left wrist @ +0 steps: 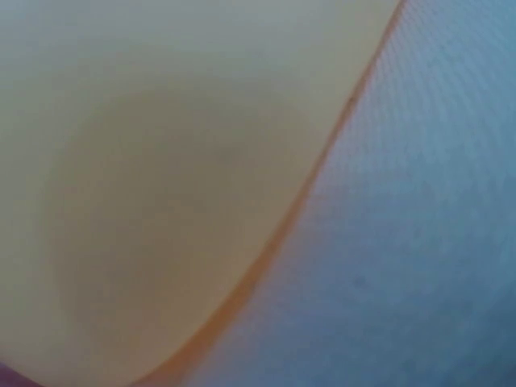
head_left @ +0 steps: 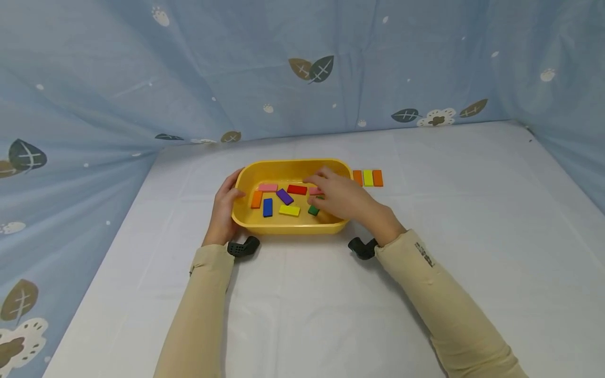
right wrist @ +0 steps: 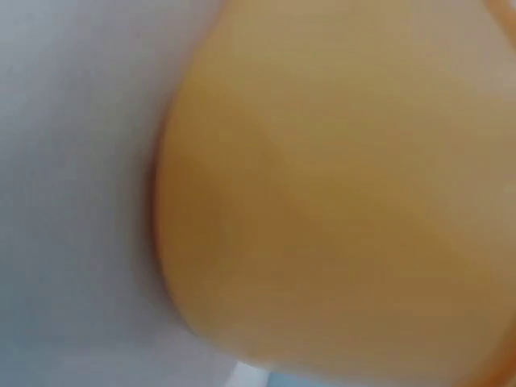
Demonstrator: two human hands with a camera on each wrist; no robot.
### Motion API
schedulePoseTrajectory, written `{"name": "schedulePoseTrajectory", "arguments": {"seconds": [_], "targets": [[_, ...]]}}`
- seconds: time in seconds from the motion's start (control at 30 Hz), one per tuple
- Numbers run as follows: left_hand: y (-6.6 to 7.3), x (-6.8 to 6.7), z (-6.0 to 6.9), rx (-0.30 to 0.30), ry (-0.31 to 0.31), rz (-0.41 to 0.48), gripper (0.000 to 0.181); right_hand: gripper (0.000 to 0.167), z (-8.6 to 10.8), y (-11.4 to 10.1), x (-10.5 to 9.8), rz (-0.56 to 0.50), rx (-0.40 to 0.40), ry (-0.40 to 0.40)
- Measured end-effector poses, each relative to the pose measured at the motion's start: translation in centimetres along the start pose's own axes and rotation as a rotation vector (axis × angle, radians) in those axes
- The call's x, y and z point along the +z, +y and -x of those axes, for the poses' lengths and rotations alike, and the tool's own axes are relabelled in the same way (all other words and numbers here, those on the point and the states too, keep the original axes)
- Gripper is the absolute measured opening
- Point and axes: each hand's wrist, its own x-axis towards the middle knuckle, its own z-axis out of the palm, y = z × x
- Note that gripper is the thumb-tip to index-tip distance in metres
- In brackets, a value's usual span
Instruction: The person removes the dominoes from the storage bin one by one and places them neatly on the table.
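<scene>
A yellow tray point(head_left: 293, 229) holds several coloured blocks, among them a blue block point(head_left: 268, 207), a purple block point(head_left: 285, 197), a red block point(head_left: 297, 189) and a yellow block point(head_left: 289, 210). The left hand point(head_left: 223, 212) grips the tray's left end, thumb over the rim. Inside the right part of the tray, the right hand point(head_left: 341, 197) reaches down with bent fingers over a green block point(head_left: 313, 210) and a pink block point(head_left: 315, 191); whether it touches either cannot be told. Both wrist views show mostly blurred tray wall point(right wrist: 322, 201).
Two orange blocks point(head_left: 377, 178) and a yellow-green block point(head_left: 367, 178) lie in a row just right of the tray on the white cloth point(head_left: 293, 304). A blue patterned curtain point(head_left: 236, 68) stands behind and at the sides. Black devices point(head_left: 243, 247) sit at both wrists.
</scene>
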Motion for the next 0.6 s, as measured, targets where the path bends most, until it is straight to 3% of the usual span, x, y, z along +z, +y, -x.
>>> {"name": "schedulePoseTrajectory", "arguments": {"seconds": [0.23, 0.6], "targets": [[-0.01, -0.04, -0.07, 0.014, 0.001, -0.003, 0.054, 0.048, -0.01, -0.31, 0.61, 0.21, -0.008, -0.062], [-0.1, 0.02, 0.06, 0.001, 0.007, -0.003, 0.054, 0.036, 0.21, -0.52, 0.9, 0.263, -0.019, -0.098]]}}
